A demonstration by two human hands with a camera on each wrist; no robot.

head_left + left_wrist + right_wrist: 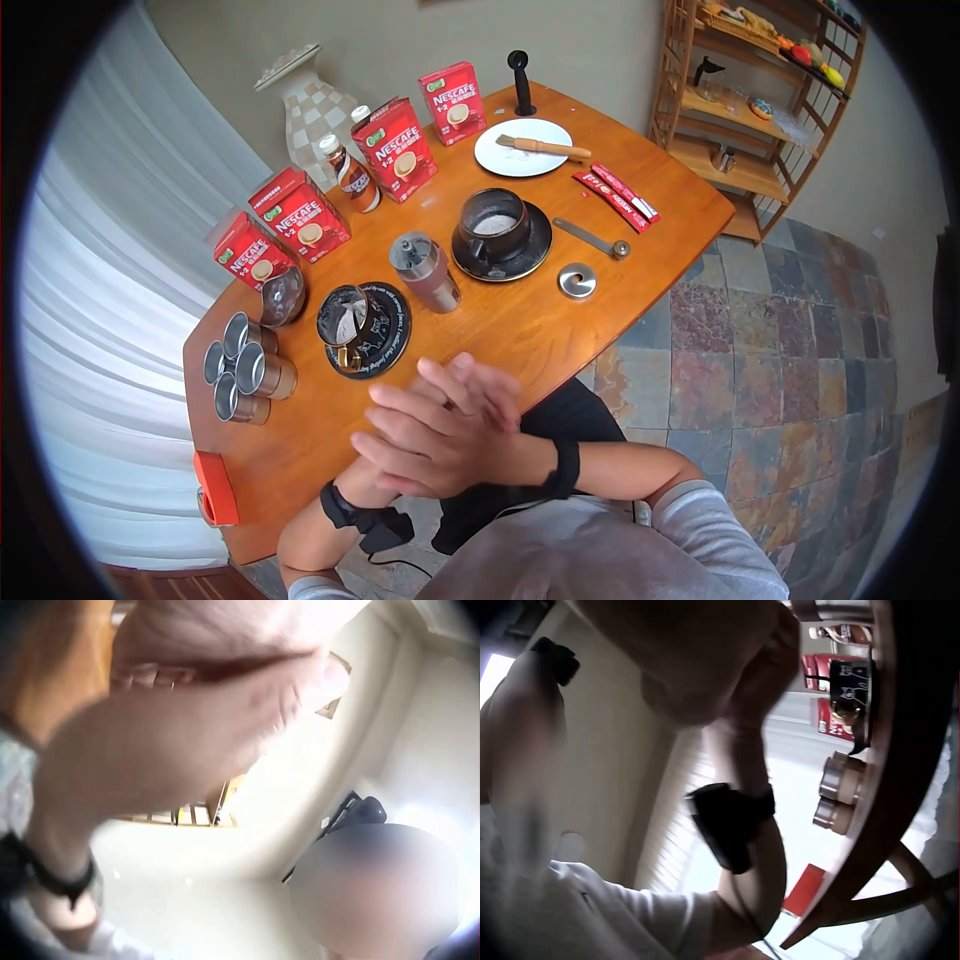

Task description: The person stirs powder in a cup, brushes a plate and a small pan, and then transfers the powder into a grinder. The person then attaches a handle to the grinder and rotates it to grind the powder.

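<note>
My right hand [440, 440] lies across my left hand [492, 388], palm to palm, in front of the table's near edge. The right fingers reach over the back of the left hand toward the left. Nothing shows between the two hands, though their palms are hidden. Close beyond them, a dark cup [340, 318] with pale powder inside stands on a black lettered saucer [396, 335]. To its right is a pinkish cylinder [435, 280] with a metal top. Farther right, a black cup [480, 243] with white powder sits on another black saucer [530, 255].
Several metal cups [262, 372] cluster at the left, beside a glass vessel [284, 297]. Red Nescafé boxes [397, 150] and a bottle [355, 180] line the back. A white plate [490, 160] bears a brush [545, 148]; near it lie red sachets [612, 200] and a metal crank [585, 236].
</note>
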